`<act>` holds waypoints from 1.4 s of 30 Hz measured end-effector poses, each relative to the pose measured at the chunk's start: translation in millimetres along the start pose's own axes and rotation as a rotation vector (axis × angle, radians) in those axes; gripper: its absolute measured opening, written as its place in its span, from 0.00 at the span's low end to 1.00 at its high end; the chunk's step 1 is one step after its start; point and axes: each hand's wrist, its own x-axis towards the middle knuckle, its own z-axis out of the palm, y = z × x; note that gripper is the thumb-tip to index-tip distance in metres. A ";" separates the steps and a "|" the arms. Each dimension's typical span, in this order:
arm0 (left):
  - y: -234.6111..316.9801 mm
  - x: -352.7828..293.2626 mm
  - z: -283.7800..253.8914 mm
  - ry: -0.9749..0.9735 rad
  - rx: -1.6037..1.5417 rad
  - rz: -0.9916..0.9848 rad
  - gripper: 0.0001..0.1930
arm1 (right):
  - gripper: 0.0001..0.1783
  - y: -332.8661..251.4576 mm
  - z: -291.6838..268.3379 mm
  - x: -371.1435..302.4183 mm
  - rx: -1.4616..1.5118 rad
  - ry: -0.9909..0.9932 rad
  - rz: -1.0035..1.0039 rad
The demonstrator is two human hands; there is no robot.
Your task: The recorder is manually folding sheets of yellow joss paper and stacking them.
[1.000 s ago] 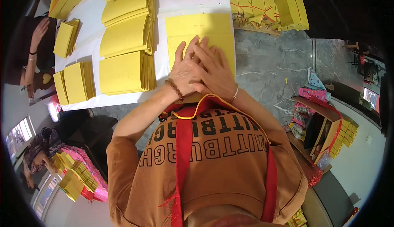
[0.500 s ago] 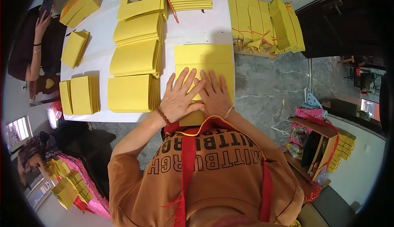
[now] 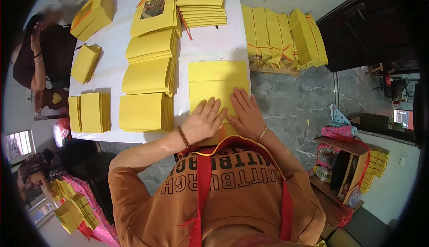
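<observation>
A flat yellow paper sheet (image 3: pixel 217 73) with a crosswise crease lies at the near right edge of the white-covered table. My left hand (image 3: pixel 203 122) rests palm down on its lower left part, fingers stretched out and close together. Spread flatter over the right edge of the paper is my right hand (image 3: pixel 249 116), its thumb reaching toward the left fingers. Neither hand grips anything. To the left of the paper stands a row of folded yellow paper stacks (image 3: pixel 142 112). My palms and the red apron edge hide the paper's near end.
Red-tied yellow bundles (image 3: pixel 283 34) line the table's right side. More yellow stacks (image 3: pixel 94 112) sit at the left of the white table (image 3: pixel 203 41). Beyond it a co-worker (image 3: pixel 38 50) has a raised hand. A wooden shelf (image 3: pixel 344 151) stands at the right.
My hands have drawn apart and nearer my body along the paper; their fingers overlapped before. The view has shifted slightly, and the co-worker's phone is no longer clearly visible.
</observation>
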 end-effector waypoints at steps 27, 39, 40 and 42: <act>2.8 32.4 14.6 0.253 -0.347 -0.383 0.28 | 0.19 112.5 -76.7 306.9 1.152 0.381 0.233; -5.5 33.9 14.4 0.135 -0.376 -0.324 0.26 | 0.17 186.4 15.2 412.1 0.708 0.361 0.448; -7.0 35.8 15.4 0.133 -0.378 -0.320 0.26 | 0.17 190.1 14.6 413.9 0.805 0.370 0.477; -8.9 39.0 17.4 0.140 -0.368 -0.286 0.26 | 0.17 190.3 13.1 413.9 0.767 0.369 0.471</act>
